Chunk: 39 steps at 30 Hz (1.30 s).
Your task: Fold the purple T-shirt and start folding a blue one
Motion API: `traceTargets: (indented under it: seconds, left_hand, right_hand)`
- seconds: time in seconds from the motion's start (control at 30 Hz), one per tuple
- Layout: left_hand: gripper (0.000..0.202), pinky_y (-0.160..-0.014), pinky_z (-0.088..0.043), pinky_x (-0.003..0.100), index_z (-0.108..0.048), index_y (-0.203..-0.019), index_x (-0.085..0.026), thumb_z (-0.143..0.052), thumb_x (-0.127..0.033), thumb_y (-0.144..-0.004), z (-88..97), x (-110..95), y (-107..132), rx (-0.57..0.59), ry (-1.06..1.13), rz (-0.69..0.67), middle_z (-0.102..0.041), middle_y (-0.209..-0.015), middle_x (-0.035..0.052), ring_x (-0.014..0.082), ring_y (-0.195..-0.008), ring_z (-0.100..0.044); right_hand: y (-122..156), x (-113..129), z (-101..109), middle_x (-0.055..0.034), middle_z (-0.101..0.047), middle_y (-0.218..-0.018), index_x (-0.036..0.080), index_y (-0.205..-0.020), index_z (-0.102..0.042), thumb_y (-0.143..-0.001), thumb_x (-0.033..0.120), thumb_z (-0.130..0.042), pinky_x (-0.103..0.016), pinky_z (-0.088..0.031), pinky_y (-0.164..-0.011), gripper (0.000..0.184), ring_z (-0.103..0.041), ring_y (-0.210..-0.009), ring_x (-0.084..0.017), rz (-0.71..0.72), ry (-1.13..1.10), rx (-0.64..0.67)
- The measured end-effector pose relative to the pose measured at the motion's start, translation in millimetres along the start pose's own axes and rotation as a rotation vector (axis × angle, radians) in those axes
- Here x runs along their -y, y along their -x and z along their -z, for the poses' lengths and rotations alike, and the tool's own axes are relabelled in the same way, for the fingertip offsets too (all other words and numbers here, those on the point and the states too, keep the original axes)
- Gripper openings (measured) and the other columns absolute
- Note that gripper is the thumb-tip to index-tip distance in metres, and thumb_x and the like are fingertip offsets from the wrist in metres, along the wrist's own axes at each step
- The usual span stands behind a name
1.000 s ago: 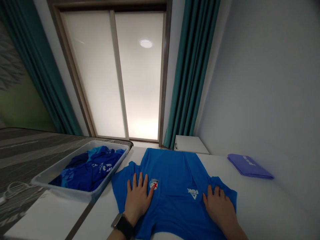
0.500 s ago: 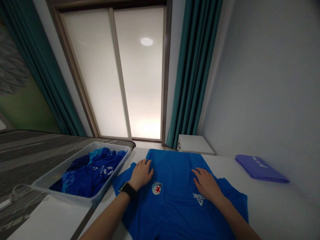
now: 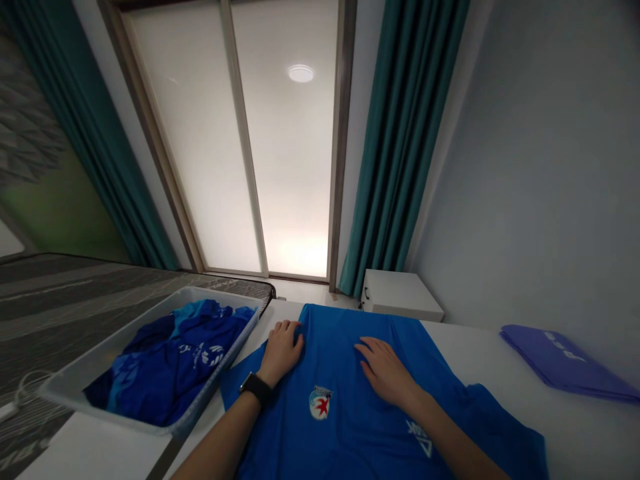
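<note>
A blue T-shirt (image 3: 350, 373) lies spread on the white table in front of me, its left side turned in under my left hand. It bears a round badge with a red star and a white triangle logo. My left hand (image 3: 283, 350), with a dark watch on the wrist, rests at the shirt's left fold, fingers stretched out on the cloth. My right hand (image 3: 386, 370) lies flat on the shirt's middle, fingers apart. Neither hand grips anything that I can see. The shirt's right sleeve (image 3: 510, 420) is spread out to the right.
Left of the shirt stands a clear plastic bin (image 3: 55, 390) of crumpled blue clothes (image 3: 175, 360). A folded purple item (image 3: 570, 363) lies at the table's right. Beyond the table are a white cabinet (image 3: 400, 293) and a sliding door (image 3: 290, 167). A bed (image 3: 65, 307) is at the far left.
My right hand has slid leftward across the shirt toward its middle. The left hand stays near the left fold. The view has shifted, and the shirt's right side appears stretched further right.
</note>
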<state>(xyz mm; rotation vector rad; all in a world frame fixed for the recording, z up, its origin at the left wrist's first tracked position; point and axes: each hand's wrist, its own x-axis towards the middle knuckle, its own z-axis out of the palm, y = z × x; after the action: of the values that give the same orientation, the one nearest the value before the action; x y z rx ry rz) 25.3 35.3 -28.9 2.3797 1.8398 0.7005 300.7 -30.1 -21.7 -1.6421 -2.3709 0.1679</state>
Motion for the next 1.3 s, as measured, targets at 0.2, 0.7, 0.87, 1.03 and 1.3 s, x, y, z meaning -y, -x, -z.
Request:
traceTargets:
  seconds: [0.2, 0.7, 0.87, 1.03, 1.3]
  left_hand:
    - [0.024, -0.090, -0.043, 0.037, -0.062, -0.108, -0.016, -0.051, -0.014, -0.087, -6.4, 9.7, -2.8, -0.044, 0.189, 0.008, -0.066, -0.099, 0.0088, 0.0243, -0.097, -0.057]
    - [0.031, -0.071, -0.045, 0.026, -0.057, -0.121, -0.019, -0.047, -0.021, -0.092, 5.0, 10.6, -18.7, 0.142, 0.232, 0.183, -0.072, -0.089, 0.0027, 0.0177, -0.081, -0.068]
    - [0.024, -0.075, -0.044, 0.028, -0.063, -0.111, -0.021, -0.050, -0.022, -0.091, 5.2, 11.9, -60.1, 0.172, 0.086, 0.203, -0.074, -0.092, 0.0047, 0.0210, -0.090, -0.069]
    - [0.020, -0.080, -0.044, 0.031, -0.065, -0.098, -0.020, -0.051, -0.034, -0.092, -6.9, 0.9, -87.7, 0.171, 0.006, 0.214, -0.073, -0.098, 0.0069, 0.0237, -0.095, -0.068]
    - [0.019, -0.088, -0.039, 0.036, -0.060, -0.097, -0.019, -0.045, -0.029, -0.097, -21.5, -2.1, -86.5, 0.110, -0.031, 0.233, -0.071, -0.099, 0.0083, 0.0246, -0.101, -0.065]
  right_hand:
    - [-68.1, 44.6, -15.2, -0.0118, -0.058, -0.134, 0.018, -0.128, -0.061, -0.092, 0.016, -0.040, -0.041, -0.035, -0.109, 0.041, -0.048, -0.128, -0.024, 0.162, -0.103, -0.014]
    - [-106.3, 59.8, -40.6, -0.0127, -0.055, -0.137, 0.016, -0.135, -0.053, -0.096, 0.023, -0.039, -0.040, -0.031, -0.112, 0.042, -0.045, -0.130, -0.023, 0.118, -0.120, -0.092]
    - [-103.9, 62.0, -37.3, -0.0107, -0.055, -0.137, 0.017, -0.132, -0.056, -0.095, 0.021, -0.038, -0.038, -0.030, -0.113, 0.041, -0.046, -0.130, -0.023, 0.106, -0.131, -0.097]
    - [-103.0, 61.1, -36.7, -0.0094, -0.059, -0.133, 0.017, -0.131, -0.057, -0.093, 0.016, -0.037, -0.036, -0.032, -0.111, 0.043, -0.049, -0.126, -0.022, 0.060, -0.163, -0.119]
    - [-101.4, 61.0, -34.3, -0.0109, -0.059, -0.130, 0.018, -0.124, -0.062, -0.093, 0.018, -0.037, -0.037, -0.033, -0.109, 0.040, -0.048, -0.125, -0.024, -0.075, -0.088, -0.150]
